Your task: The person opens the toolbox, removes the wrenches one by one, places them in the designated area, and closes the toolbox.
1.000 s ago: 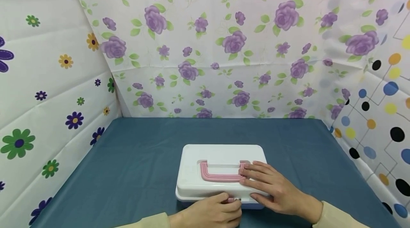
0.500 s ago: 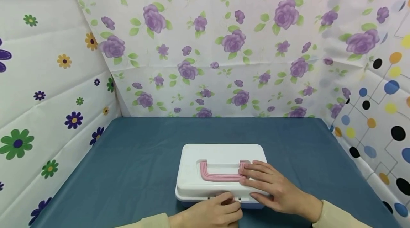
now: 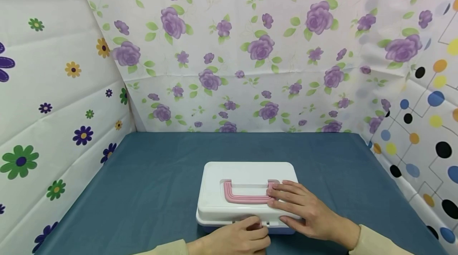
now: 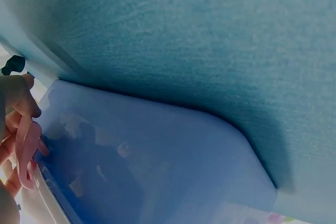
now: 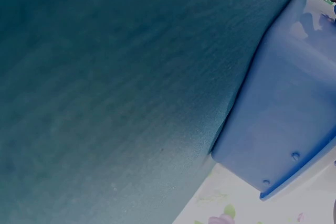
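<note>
A storage box with a white lid (image 3: pixel 247 170) and a blue base (image 4: pixel 157 156) sits closed on the table. Its pink carry handle (image 3: pixel 247 199) lies folded flat on the lid. At the box's front edge, my left hand (image 3: pixel 237 237) pinches the pink latch (image 4: pixel 27 150) between thumb and curled fingers; in the head view those fingers hide most of the latch. My right hand (image 3: pixel 311 211) rests on the lid's right side, fingers extended over the handle's right end, thumb against the front rim. The right wrist view catches the blue base's side.
A dark blue-green cloth (image 3: pixel 150 167) covers the table. Behind it hangs a white sheet with purple roses (image 3: pixel 261 48). Flower-patterned cloth (image 3: pixel 53 84) stands along the left, and dotted cloth (image 3: pixel 425 147) along the right.
The left fingers have shifted slightly, and the latch, seen pink between them a second ago, is now mostly hidden, with the lid's front slots showing. The right hand and box stay put.
</note>
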{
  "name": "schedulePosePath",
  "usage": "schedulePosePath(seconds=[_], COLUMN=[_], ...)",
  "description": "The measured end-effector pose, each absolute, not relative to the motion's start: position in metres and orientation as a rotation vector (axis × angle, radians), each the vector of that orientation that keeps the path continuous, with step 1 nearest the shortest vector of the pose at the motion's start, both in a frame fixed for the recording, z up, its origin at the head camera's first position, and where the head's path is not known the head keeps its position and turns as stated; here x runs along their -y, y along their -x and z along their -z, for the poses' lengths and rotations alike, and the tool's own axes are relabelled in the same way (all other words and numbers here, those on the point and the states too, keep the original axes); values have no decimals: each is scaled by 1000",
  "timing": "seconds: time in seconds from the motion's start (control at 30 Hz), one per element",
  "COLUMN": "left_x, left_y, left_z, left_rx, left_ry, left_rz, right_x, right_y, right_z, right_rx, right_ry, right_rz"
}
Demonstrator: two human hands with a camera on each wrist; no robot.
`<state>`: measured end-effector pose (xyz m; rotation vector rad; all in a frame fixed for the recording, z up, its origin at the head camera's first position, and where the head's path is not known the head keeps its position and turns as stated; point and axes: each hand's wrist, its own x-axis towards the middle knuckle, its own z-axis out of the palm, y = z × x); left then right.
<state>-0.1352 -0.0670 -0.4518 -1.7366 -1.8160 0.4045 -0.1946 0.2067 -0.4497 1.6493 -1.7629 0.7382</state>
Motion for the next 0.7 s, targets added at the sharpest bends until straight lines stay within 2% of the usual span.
schedulePosePath(seconds=[0.7], left_x=[73], left_y=[138], left_z=[452], left_rx=[2008], left_ry=[1869], left_rz=[-156], right_x=[-208], right_y=[194], right_z=[452], right_rx=[1788], right_ry=[-1635], right_rz=[-727])
